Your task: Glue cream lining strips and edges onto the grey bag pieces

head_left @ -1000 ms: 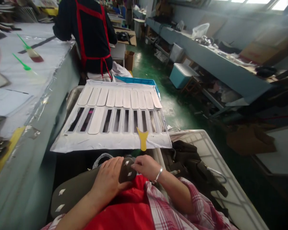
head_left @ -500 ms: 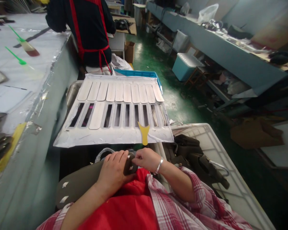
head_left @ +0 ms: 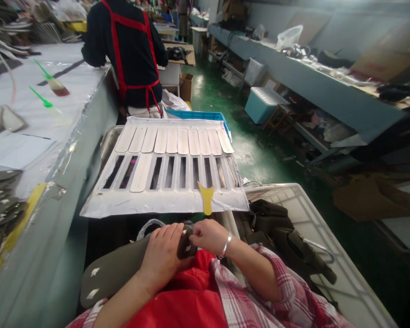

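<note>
An olive-green bag [head_left: 116, 269] with rounded ends and small white patches lies across my lap. My left hand [head_left: 162, 253] is wrapped over its right part, fingers together on top and thumb below. At the bag's right end my right hand [head_left: 209, 237] is closed in a pinch; whatever is between its fingertips is hidden. Just beyond both hands, a yellow forked piece [head_left: 207, 201] lies at the near edge of a white slotted board [head_left: 171, 203]. Pale rounded strips [head_left: 172, 141] lie in a row on this board, with one more nearer me.
To the right, a white crate [head_left: 294, 190] holds dark olive bags [head_left: 280, 232]. On the left runs a long table [head_left: 78, 86] with glue bottles [head_left: 58, 86] and stacked olive pieces [head_left: 2, 200]. A person in a red-strapped apron [head_left: 133, 68] stands ahead, near a blue crate [head_left: 198, 115].
The view has tilted up slightly, so everything sits lower in the picture. Both hands keep nearly the same place on the bag; the right hand's fingers have shifted slightly.
</note>
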### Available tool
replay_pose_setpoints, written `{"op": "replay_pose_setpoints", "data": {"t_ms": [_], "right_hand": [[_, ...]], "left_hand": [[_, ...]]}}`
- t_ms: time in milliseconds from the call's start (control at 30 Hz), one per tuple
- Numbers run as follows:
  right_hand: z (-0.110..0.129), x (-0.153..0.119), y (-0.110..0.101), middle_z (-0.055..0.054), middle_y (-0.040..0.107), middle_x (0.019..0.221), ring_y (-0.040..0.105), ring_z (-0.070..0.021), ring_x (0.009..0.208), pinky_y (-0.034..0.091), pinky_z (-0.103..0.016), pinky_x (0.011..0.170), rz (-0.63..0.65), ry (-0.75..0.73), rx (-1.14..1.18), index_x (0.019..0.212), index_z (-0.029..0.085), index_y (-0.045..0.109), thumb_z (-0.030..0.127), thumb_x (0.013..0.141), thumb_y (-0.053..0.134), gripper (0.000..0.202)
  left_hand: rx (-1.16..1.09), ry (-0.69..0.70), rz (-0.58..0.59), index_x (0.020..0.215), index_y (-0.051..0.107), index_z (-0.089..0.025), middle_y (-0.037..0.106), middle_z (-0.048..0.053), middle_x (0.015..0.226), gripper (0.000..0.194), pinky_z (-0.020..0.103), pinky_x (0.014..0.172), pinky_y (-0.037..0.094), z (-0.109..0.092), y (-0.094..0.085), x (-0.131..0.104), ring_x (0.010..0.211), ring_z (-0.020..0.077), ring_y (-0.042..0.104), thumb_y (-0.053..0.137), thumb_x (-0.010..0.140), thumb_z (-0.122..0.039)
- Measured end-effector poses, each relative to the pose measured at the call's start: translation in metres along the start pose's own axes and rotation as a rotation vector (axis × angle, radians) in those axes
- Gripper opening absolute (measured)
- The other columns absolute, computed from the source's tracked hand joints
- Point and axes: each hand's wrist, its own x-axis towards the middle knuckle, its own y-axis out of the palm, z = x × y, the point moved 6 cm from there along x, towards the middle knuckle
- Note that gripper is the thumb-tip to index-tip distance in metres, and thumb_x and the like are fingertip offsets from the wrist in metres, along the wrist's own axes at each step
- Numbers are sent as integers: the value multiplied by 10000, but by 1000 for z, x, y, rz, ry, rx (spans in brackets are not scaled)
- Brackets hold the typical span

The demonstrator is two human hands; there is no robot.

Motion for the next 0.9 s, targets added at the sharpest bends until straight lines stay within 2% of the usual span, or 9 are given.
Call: {"op": "replay_pose_setpoints", "data": {"t_ms": [300,467,567,700,833,900], "right_hand": [[-2,1,3,1,597,585,462,-87,518,266,-205,487,-27,-11,14,586,172,620,265,690,539,161],[-1,2,4,6,586,582,456,-88,518,266,-207,487,-6,-7,-24,586,172,598,256,677,546,134],[-3,4,4,17,550,550,434,-80,503,250,-204,478,-30,-5,-11,565,168,553,266,675,552,147],[-9,8,5,49,467,488,375,-69,466,231,-200,451,-55,36,23,525,174,449,307,655,578,226],[-12,11,12,57,434,487,357,-77,473,244,-212,451,-85,27,34,539,184,382,322,659,567,259],[-15,11,15,51,458,512,380,-86,485,266,-221,463,-129,4,15,574,190,386,333,678,553,243]], "left_hand": [[21,-8,28,1205,473,-103,570,160,1161,647,445,887,376,0,4,0,1037,302,524,594,711,-501],[15,-4,14,1215,466,-83,565,175,1165,699,448,898,386,1,-2,-3,1045,305,521,589,702,-543],[17,109,-63,1220,481,-119,508,162,1259,625,474,993,306,-4,-9,-12,1162,312,443,565,744,-515],[12,213,-179,1092,585,-165,515,111,1274,430,506,1067,154,-10,-9,-25,1235,310,367,527,794,-470],[31,216,-167,1126,558,-155,528,103,1256,515,518,1074,99,-12,-3,-27,1233,306,359,490,789,-538],[11,211,-158,1134,544,-157,509,99,1275,557,518,1072,100,-10,-11,-29,1233,305,352,475,777,-578]]}}
